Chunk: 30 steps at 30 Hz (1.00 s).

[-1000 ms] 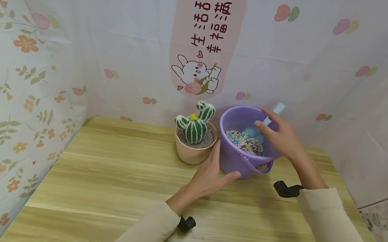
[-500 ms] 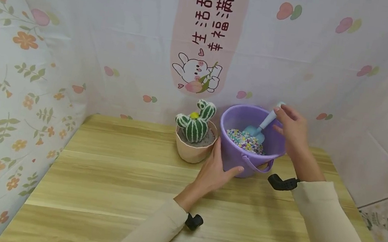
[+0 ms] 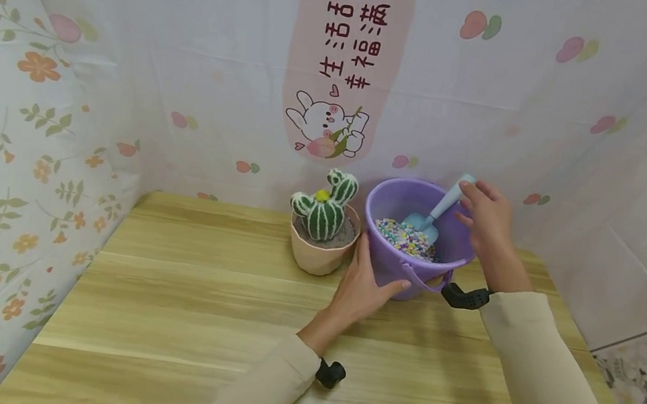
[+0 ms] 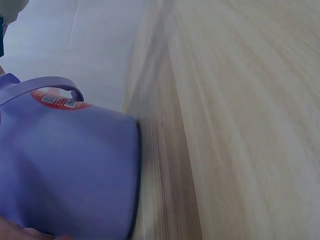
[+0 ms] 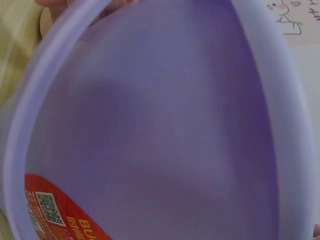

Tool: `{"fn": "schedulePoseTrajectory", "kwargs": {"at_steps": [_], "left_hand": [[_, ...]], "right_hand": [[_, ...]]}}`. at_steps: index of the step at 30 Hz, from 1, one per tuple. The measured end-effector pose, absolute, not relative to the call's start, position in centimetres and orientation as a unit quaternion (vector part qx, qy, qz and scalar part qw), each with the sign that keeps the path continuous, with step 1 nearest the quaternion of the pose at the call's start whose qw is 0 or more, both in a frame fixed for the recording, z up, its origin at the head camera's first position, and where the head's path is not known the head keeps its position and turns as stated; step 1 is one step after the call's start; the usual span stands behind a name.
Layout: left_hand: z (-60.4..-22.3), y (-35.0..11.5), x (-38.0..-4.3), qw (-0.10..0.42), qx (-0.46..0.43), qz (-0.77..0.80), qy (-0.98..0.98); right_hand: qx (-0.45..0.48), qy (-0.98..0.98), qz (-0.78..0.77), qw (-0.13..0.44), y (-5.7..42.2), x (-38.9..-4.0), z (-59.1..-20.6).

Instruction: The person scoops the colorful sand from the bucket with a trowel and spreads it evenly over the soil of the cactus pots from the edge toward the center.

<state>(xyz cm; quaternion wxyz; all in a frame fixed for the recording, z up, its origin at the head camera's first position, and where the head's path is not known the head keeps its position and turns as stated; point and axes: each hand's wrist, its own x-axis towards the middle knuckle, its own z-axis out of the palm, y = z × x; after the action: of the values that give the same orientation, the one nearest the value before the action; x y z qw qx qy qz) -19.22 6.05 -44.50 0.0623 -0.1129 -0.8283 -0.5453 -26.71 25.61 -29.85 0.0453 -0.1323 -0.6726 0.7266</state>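
Note:
A purple bucket (image 3: 413, 263) stands at the back right, holding small multicoloured beads (image 3: 401, 236) and a light blue toy shovel (image 3: 447, 200), its handle leaning up to the right. My left hand (image 3: 357, 294) lies spread against the bucket's near left side, thumb across the front. In the left wrist view, fingertips (image 4: 30, 232) show at the bucket's wall (image 4: 75, 165). My right hand (image 3: 491, 219) is over the bucket's right rim, a fingertip at the handle's upper end and the thumb apart below it. The right wrist view is mostly bucket wall (image 5: 150, 125) with a red label (image 5: 60, 212).
Close left of the bucket sits a pale pink pot (image 3: 318, 259) with a knitted green cactus (image 3: 324, 219). The wooden table (image 3: 175, 325) reaches a printed cloth backdrop (image 3: 211, 80) behind, with floral cloth (image 3: 16, 191) along the left.
My right hand has moved from around the shovel's handle out to its upper end and right. The left hand stays against the bucket. The shovel keeps nearly the same place.

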Motion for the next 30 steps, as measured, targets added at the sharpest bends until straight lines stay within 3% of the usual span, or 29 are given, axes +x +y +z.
{"fn": "schedulePoseTrajectory", "kwargs": {"at_steps": [15, 30], "left_hand": [[-44.8, 7.2, -19.3, 0.098, -0.093, -0.554, -0.821], [-44.9, 7.9, -19.6, 0.135, -0.065, -0.542, -0.827]], "right_hand": [[-0.141, -0.664, 0.734, 0.016, 26.0, -29.0, -30.6], [-0.134, -0.663, 0.736, 0.037, 25.9, -29.2, -30.7]]}}
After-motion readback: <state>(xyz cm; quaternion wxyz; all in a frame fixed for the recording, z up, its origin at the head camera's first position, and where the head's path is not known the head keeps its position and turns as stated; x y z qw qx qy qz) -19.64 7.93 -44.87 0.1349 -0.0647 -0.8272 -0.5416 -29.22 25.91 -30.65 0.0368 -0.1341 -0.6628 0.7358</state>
